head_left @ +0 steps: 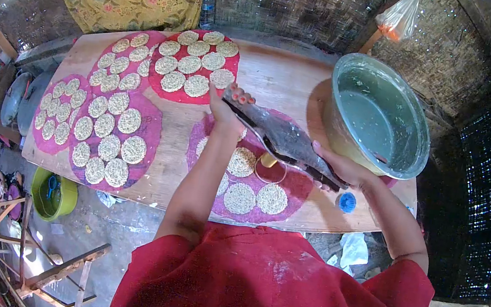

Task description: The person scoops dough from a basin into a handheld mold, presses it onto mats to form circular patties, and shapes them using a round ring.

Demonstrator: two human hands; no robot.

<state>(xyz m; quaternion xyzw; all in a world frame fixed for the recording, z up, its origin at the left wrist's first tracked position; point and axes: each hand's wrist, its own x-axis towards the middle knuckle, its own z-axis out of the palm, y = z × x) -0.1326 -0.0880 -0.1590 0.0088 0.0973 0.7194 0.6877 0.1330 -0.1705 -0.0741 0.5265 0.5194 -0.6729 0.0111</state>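
A dark grey, flat, worn slab-like object with black edges (pixel 286 135) is held aslant above the table; I cannot make out its exact kind. My left hand (pixel 224 107) grips its upper left end, with fingertips showing over the far edge. At the lower right end, my right hand (pixel 342 167) is closed on it, fingers partly underneath. Below lies a round pink sheet (pixel 292 202) bearing several flat, speckled dough discs (pixel 240 198). A thin ring (pixel 270 172) and a small yellowish cylinder (pixel 268 159) show under the object, which hides part of the sheet.
More pink and red sheets (pixel 153 115) with speckled discs cover the table's left side. A large greenish basin (pixel 377 119) stands at the right. Near my right hand sits a small blue item (pixel 347 202). A green tub (pixel 64 199) and wooden frame (pixel 66 266) stand on the floor.
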